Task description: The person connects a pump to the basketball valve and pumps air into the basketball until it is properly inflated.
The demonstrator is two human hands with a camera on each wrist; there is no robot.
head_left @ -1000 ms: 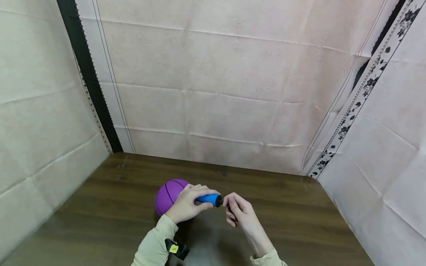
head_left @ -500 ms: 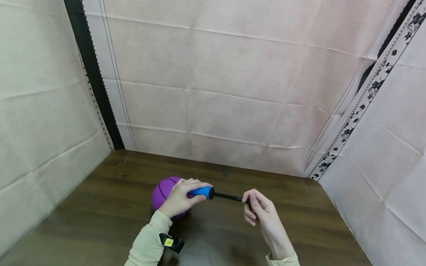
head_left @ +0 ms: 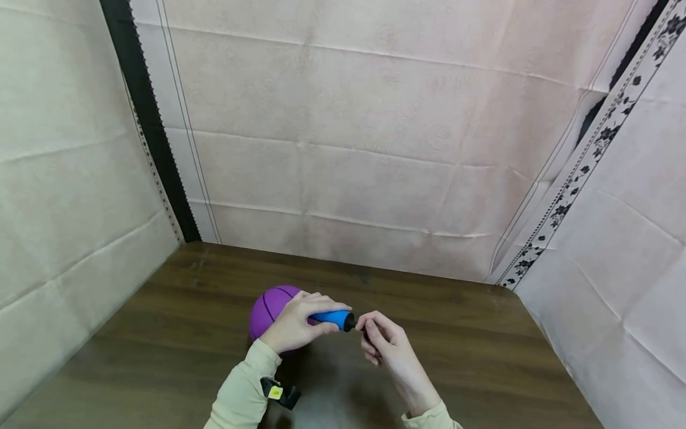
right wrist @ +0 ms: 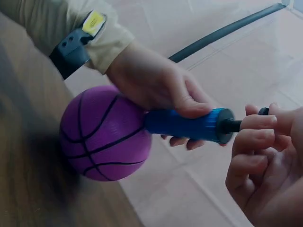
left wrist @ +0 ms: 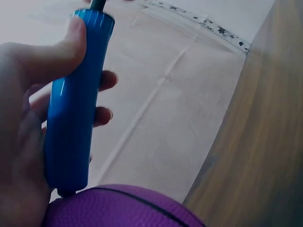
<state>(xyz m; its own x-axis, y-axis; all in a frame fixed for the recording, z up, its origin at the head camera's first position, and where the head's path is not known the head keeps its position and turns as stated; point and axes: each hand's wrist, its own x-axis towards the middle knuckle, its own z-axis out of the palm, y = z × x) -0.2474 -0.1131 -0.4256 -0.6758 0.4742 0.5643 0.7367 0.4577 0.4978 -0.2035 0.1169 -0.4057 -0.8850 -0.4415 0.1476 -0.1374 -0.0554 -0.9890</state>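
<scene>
A purple ball with black seam lines point(right wrist: 105, 135) rests on the wooden table, partly behind my left hand in the head view. My left hand point(head_left: 298, 322) grips the blue barrel of a hand pump point(left wrist: 75, 104), thumb along one side and fingers round the other. The barrel's narrow black end meets the ball's surface in the left wrist view. My right hand point(head_left: 390, 347) pinches the pump's black handle with curled fingers, close to the barrel's capped end. Only a short length of black rod point(right wrist: 231, 126) shows between cap and fingers.
The brown wood-grain table point(head_left: 482, 357) spreads under both hands. Pale creased cloth walls point(head_left: 348, 149) stand behind and at both sides, with a floral border strip point(head_left: 568, 185) at the right. A black device with a yellow label point(head_left: 281, 393) is strapped to the left wrist.
Half a second ago the pump's rod was drawn far out to the right. The right hand has since moved left, pushing it in. The left hand keeps its grip on the barrel.
</scene>
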